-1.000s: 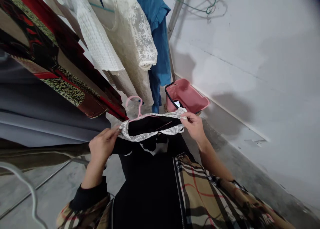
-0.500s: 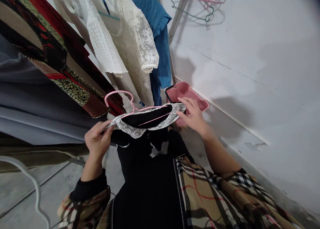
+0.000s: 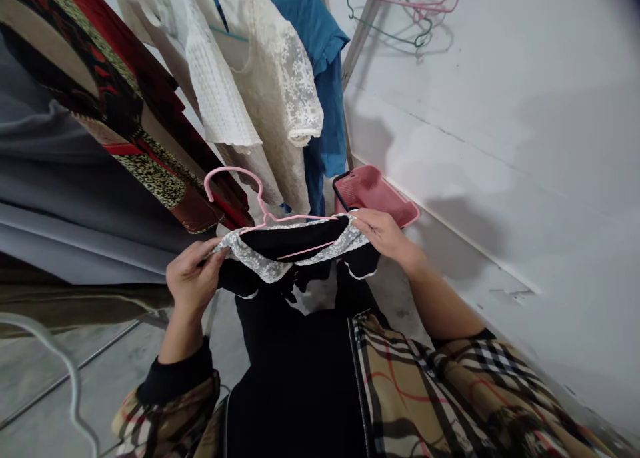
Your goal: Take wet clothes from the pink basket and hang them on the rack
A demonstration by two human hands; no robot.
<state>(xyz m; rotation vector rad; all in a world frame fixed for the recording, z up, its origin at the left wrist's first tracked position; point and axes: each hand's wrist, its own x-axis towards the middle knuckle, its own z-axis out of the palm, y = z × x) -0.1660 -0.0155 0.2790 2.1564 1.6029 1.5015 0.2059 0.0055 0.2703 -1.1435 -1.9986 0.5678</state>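
Note:
A black top (image 3: 361, 261) with a white lace collar hangs on a pink hanger (image 3: 261, 195) in front of my body. My left hand (image 3: 194, 271) pinches the top at its left shoulder, by the collar's edge. At the opposite shoulder, my right hand (image 3: 384, 235) is closed on the garment, its fingertips on the lace. The hanger's hook points up and to the left, free of any rail. Through the neck opening the hanger's lower bar shows. Much of the top's lower part blends with my black clothing.
Clothes hang at the left and centre: a patterned red and black garment (image 3: 160, 171), a cream lace top (image 3: 280, 91) and a blue top (image 3: 327, 78). A pink basket (image 3: 385, 198) stands by the white wall (image 3: 500, 145). Spare hangers (image 3: 390, 8) hang above. A white metal tube (image 3: 75, 378) curves at lower left.
My right hand has gone from loosely spread fingers to a closed grip on the right shoulder of the top. The right sleeve now hangs in view below it.

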